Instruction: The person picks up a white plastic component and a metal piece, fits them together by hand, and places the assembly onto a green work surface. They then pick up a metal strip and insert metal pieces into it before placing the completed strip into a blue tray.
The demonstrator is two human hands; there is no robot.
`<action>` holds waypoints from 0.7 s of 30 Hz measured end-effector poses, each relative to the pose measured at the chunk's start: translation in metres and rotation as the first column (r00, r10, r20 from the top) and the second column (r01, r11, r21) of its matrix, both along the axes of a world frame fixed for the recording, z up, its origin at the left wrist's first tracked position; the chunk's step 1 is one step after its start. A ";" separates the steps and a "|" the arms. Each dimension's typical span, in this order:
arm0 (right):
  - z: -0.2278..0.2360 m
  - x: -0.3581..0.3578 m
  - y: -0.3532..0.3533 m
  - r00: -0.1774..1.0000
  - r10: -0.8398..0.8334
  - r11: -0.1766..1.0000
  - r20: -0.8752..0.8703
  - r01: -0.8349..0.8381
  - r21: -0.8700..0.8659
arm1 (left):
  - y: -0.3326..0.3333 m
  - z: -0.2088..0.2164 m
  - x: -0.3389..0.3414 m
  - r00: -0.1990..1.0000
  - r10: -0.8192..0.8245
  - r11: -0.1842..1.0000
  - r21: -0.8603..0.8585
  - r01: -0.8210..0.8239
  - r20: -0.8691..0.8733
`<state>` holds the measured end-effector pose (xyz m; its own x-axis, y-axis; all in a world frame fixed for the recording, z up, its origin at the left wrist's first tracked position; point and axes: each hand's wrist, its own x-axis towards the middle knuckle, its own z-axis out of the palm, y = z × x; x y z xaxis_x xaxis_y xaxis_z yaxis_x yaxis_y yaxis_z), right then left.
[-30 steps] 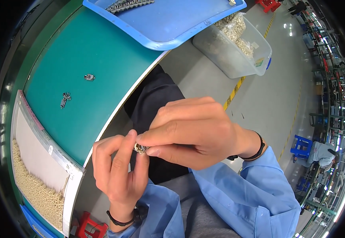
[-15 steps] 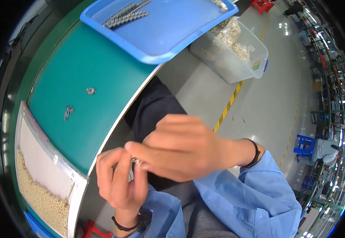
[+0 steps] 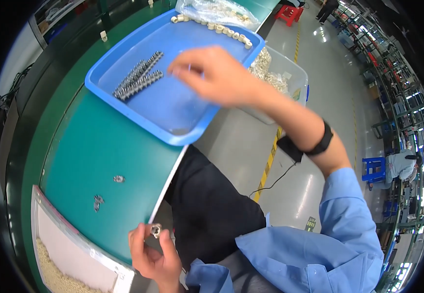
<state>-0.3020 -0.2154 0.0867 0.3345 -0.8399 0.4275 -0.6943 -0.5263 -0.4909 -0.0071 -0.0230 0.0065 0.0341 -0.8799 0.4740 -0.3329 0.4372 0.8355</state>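
My left hand (image 3: 154,256) is closed at the table's front edge. Its thumb and fingertips pinch a small pale ring-shaped part (image 3: 156,230) with darker metal showing in its opening. My right hand (image 3: 217,78) hovers above the blue tray (image 3: 173,137), blurred by motion. Its thumb and forefinger are bent with a gap between them, and I see nothing held there. Just left of those fingers, several dark metal toothed strips (image 3: 139,80) lie in the tray. Short cream-coloured cylinders (image 3: 226,31) line its far rim.
Two small clusters of metal pieces (image 3: 119,179) (image 3: 98,202) rest on the green table (image 3: 85,151). A white-framed tray (image 3: 80,234) of tiny beige parts stands at the near left. On the floor, a clear bin (image 3: 290,73) holds bagged pale parts. A clear bag (image 3: 217,12) lies behind the blue tray.
My right hand has left my left hand and moved up and away, over the blue tray. My left hand still pinches the small part, now in plain sight. The view has shifted.
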 end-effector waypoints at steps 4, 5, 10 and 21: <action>-0.009 -0.059 -0.133 0.897 -0.275 0.961 -0.346 0.262 -0.084 | -0.021 0.000 0.007 0.991 -0.080 0.995 -0.056 0.087 0.111; -0.017 -0.065 -0.162 0.894 -0.277 0.961 -0.351 0.263 -0.089 | -0.026 -0.001 0.009 0.985 -0.094 0.992 -0.066 0.104 0.144; -0.039 -0.077 -0.262 0.655 -0.459 0.876 -0.600 0.449 -0.179 | -0.036 0.010 0.014 0.924 -0.077 0.996 0.079 0.051 0.374; -0.022 -0.050 -0.249 0.703 -0.434 0.885 -0.563 0.450 -0.120 | -0.010 -0.049 0.055 0.856 -0.065 0.991 0.137 -0.007 0.513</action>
